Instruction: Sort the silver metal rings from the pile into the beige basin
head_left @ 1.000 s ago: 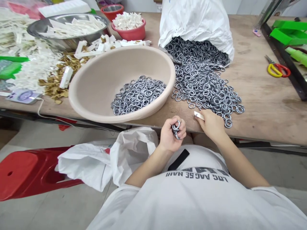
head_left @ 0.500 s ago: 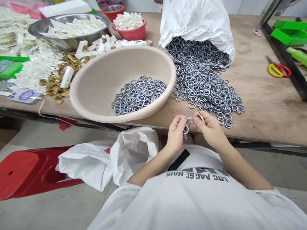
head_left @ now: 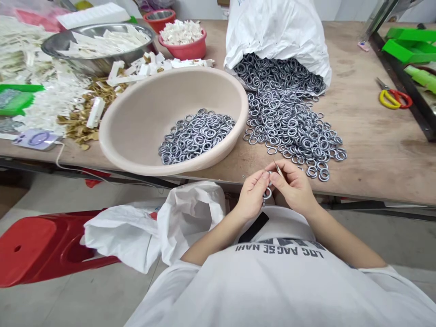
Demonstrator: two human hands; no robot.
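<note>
At the table's front edge, my left hand (head_left: 251,195) is closed on several grey rings (head_left: 267,193), some of which hang below its fingers. My right hand (head_left: 296,188) meets it at the fingertips, gripping a thin pointed tool (head_left: 279,170) whose kind I cannot make out. Fingers partly cover a ring between the two hands. Just beyond them lies a heap of loose grey rings (head_left: 293,120), spilling from a white sack (head_left: 275,32). To the left, a large beige basin (head_left: 127,122) holds more grey rings (head_left: 197,136).
Scissors (head_left: 390,99) with yellow and red handles lie at the right, near green trays (head_left: 405,52). White plastic pieces (head_left: 44,97), a steel bowl (head_left: 91,59) and a red bowl (head_left: 185,51) crowd the left. A red stool (head_left: 30,250) and an open white sack (head_left: 190,204) are below.
My hands have come together, and the ring that showed between them is now mostly covered by fingers. The right hand has shifted slightly left with the pointed tool.
</note>
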